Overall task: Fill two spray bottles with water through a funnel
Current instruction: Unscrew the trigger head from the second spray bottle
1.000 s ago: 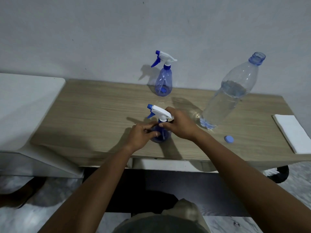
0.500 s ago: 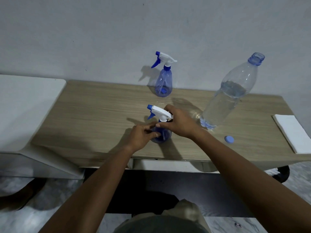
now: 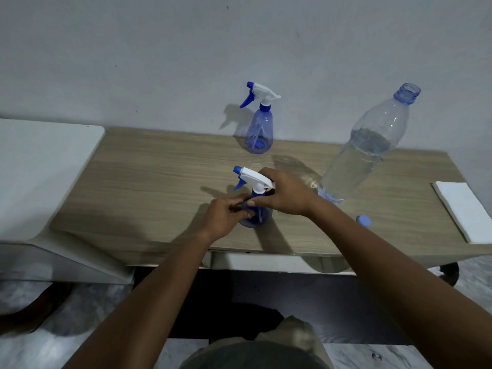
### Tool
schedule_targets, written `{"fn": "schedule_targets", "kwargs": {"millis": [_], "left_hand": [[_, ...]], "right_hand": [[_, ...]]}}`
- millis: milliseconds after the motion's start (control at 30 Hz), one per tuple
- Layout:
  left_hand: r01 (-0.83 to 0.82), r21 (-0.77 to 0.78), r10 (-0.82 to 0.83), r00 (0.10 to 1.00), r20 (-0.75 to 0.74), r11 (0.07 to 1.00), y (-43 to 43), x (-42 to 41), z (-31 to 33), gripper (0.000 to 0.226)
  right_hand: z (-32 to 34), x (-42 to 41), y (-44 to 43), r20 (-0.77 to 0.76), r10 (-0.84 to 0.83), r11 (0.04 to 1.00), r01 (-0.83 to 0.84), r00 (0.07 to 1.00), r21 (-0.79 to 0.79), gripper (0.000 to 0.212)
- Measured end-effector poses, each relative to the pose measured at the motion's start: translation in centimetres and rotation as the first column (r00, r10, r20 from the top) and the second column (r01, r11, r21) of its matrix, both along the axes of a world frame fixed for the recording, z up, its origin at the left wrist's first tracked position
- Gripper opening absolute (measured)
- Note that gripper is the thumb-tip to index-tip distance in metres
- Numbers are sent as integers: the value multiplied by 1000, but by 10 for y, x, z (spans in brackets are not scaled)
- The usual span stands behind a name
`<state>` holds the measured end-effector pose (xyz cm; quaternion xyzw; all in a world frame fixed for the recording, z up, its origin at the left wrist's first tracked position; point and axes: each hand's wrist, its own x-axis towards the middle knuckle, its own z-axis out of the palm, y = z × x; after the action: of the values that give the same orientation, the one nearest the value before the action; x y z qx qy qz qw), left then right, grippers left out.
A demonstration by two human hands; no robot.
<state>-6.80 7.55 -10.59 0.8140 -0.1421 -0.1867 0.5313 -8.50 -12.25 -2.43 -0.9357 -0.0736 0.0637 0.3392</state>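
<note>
A small blue spray bottle [image 3: 256,219] with a white trigger head [image 3: 253,178] stands near the front of the wooden table [image 3: 159,182]. My left hand [image 3: 226,215] grips its blue body from the left. My right hand [image 3: 286,194] closes around the neck and the back of the trigger head. A second blue spray bottle [image 3: 259,129], with its head on, stands upright at the back by the wall. A large clear water bottle [image 3: 364,153], uncapped and more than half full, stands to the right. No funnel shows.
A blue bottle cap [image 3: 363,221] lies on the table beside my right forearm. A folded white cloth [image 3: 464,210] rests at the table's right end. A white surface [image 3: 40,177] adjoins the table on the left. The wall rises right behind.
Both hands stay on the near spray bottle. The right hand has shifted slightly around its neck, and the trigger head keeps pointing left.
</note>
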Motion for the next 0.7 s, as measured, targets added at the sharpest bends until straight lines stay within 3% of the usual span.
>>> {"fn": "schedule_targets", "kwargs": {"millis": [133, 367, 700], "left_hand": [[-12, -7, 12, 1000, -12, 1000, 0, -1, 0, 43], [-2, -32, 2, 1000, -8, 999, -1, -2, 4, 46], [11, -39, -12, 1000, -15, 999, -1, -3, 9, 44]], "right_hand": [[-2, 1, 6, 67, -50, 998, 53, 996, -43, 45], [5, 2, -9, -72, 87, 996, -85, 994, 30, 21], [4, 3, -4, -52, 9, 999, -7, 999, 32, 38]]}}
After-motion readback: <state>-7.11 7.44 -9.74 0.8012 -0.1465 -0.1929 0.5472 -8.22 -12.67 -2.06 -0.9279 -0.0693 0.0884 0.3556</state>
